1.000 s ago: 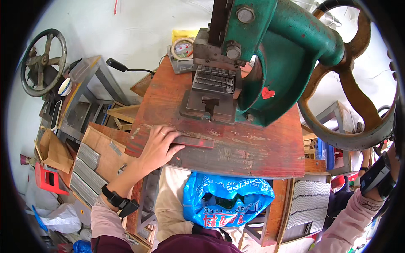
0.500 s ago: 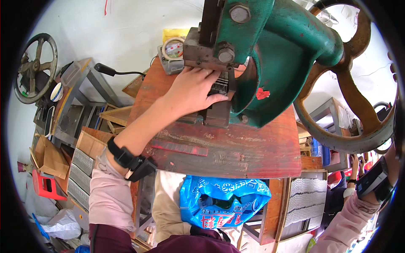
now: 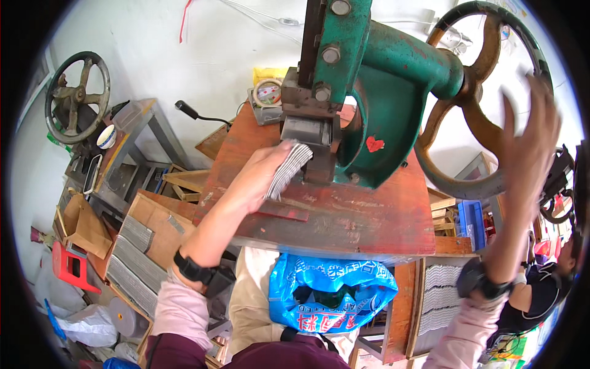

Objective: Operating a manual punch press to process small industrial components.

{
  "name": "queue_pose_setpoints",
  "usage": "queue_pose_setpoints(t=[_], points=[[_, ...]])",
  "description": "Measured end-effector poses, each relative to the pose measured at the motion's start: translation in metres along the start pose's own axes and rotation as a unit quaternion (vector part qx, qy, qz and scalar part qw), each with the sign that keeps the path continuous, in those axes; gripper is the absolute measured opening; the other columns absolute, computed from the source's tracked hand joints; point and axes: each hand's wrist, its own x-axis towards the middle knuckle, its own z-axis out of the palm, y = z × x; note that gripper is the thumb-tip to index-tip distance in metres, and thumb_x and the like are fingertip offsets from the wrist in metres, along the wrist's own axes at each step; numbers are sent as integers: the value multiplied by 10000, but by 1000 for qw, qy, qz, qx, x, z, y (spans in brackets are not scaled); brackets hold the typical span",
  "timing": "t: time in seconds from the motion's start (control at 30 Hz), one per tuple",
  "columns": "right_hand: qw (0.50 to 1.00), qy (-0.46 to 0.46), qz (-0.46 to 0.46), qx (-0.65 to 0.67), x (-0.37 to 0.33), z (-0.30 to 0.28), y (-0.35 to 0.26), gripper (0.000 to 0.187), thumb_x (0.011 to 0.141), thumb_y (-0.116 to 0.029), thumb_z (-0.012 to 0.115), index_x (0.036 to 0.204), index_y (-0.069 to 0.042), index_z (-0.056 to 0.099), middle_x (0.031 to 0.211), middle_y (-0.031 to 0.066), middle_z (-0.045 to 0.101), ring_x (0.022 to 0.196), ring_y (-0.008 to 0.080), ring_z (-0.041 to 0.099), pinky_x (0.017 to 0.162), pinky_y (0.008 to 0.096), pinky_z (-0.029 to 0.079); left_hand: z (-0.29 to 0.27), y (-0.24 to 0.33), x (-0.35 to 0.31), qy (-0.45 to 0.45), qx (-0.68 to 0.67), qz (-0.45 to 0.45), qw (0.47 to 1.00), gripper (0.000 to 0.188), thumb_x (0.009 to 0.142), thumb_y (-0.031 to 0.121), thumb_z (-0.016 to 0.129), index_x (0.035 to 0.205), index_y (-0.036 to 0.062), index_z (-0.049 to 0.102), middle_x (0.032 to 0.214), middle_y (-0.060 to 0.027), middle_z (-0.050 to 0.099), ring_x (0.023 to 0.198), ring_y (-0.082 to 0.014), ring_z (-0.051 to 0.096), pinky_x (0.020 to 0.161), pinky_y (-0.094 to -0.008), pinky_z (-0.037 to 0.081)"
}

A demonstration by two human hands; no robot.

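Note:
My left hand [image 3: 253,178] is closed around a stack of thin grey metal strips [image 3: 290,169], held over the wooden bench top just in front of a green press [image 3: 393,132]. Behind the stack, the grey metal die block [image 3: 306,130] shows beneath the press ram [image 3: 301,98]. My right hand [image 3: 533,132] is raised at the far right, smeared by motion, its fingers spread and nothing visible in them. It is nearest the press's large brown handwheel [image 3: 472,92], in front of its right side; whether it touches the rim I cannot tell.
A tray of grey strips [image 3: 132,264] lies at left; another rack [image 3: 437,301] stands at right. A blue bag [image 3: 332,267] is below the bench edge [image 3: 369,243]. A second handwheel [image 3: 78,95] is far left. Another person [image 3: 534,301] is at the right.
My left hand has drawn back from under the ram toward me, bringing out the strip stack. My right hand has come up into view at the handwheel. The view has shifted slightly.

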Motion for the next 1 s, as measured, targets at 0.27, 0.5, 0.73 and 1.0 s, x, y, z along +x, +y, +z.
queue_pose_setpoints(t=[0.27, 0.5, 0.73, 1.0], points=[[841, -246, 239, 418, -237, 10, -110, 186, 794, -71, 644, 968, -9, 624, 999, 159, 585, 938, 338, 531, 828, 414, 426, 17, -48, -78, -176, -382, -224, 879, 429, 989, 366, 350, 1199, 20, 494, 1061, -189, 611, 756, -224, 605, 539, -322, 484], [857, -306, 244, 336, -287, 3, -151, 233, 840, -185, 603, 980, 1, 607, 979, 179, 584, 924, 354, 534, 828, 428, 430, 33, -180, -104, -205, -354, -396, 822, 438, 981, 367, 356, 1195, 19, 517, 1085, -194, 602, 752, -224, 588, 564, -314, 439], [856, -384, 189, 290, -299, 11, -150, 181, 804, -146, 536, 934, -116, 658, 1103, 69, 586, 1084, 280, 506, 935, 423, 399, 64, -270, -130, -200, -364, -537, 734, 443, 934, 428, 483, 1128, 30, 505, 1031, -159, 595, 731, -223, 610, 756, -420, 512], [845, -363, 241, 309, -296, 10, -149, 292, 923, -228, 507, 1041, 21, 602, 1050, 201, 568, 1002, 371, 515, 872, 443, 401, -131, -155, -162, 248, 241, -68, 936, 358, 899, 270, 568, 1123, -8, 585, 1013, -99, 649, 832, -201, 628, 690, -330, 528]])
